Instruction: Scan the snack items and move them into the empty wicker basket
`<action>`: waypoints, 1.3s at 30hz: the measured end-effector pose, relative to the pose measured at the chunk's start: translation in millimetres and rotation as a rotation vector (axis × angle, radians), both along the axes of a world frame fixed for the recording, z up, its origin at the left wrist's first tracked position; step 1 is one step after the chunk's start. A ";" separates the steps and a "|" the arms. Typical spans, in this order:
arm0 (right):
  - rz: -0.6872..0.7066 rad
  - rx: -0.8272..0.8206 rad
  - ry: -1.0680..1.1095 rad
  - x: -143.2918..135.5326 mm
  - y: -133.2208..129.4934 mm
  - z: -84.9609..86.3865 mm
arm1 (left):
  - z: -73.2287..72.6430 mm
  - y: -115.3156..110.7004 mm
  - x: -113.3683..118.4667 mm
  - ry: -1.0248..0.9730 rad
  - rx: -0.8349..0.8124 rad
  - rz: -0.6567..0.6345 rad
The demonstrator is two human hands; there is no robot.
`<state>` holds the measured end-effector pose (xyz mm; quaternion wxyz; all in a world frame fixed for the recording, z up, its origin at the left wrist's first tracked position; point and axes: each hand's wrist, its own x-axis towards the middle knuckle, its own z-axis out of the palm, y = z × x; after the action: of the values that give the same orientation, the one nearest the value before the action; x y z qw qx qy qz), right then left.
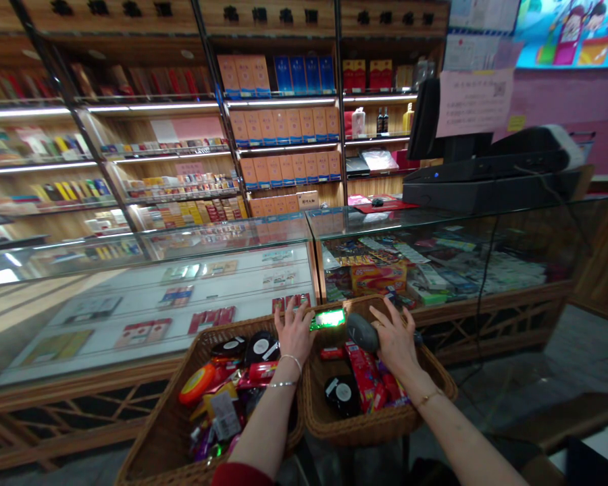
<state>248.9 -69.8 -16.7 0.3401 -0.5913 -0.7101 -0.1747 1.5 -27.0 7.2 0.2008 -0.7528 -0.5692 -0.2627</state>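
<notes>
Between the thumb and fingers of my left hand is a small packet, its face washed out by bright green light so its print cannot be read. A dark grey handheld barcode scanner is gripped in my right hand, its head pointing left at the packet. Both hands are over two wicker baskets. The left basket holds round black containers, an orange round container and several shiny wrapped packets. Inside the right basket lie red packets and another round black container.
Glass display counters with flat boxes inside stand just beyond the baskets. On the right counter sit a monitor and a black cash drawer. A dark cable hangs down the counter front. Shelves of boxes line the back wall.
</notes>
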 end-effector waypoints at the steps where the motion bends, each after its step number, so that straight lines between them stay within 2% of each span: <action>1: 0.000 0.002 0.000 0.1 0.2 -0.5 | 0.1 -0.1 0.1 -0.002 0.000 0.001; 12: 0.022 -0.006 0.022 0.3 -1.0 2.2 | -0.4 0.1 0.2 -0.005 0.000 0.010; 25: -0.041 0.070 -0.019 0.4 4.4 -7.3 | -1.8 0.5 -0.9 -0.005 0.001 0.011; 39: -0.042 0.021 -0.011 -0.2 2.8 -3.7 | -0.9 0.1 -2.3 -0.032 0.032 0.008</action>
<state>248.7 -67.0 -20.4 0.3388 -0.6016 -0.6973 -0.1925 -0.9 -26.9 6.3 0.2049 -0.7428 -0.5711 -0.2829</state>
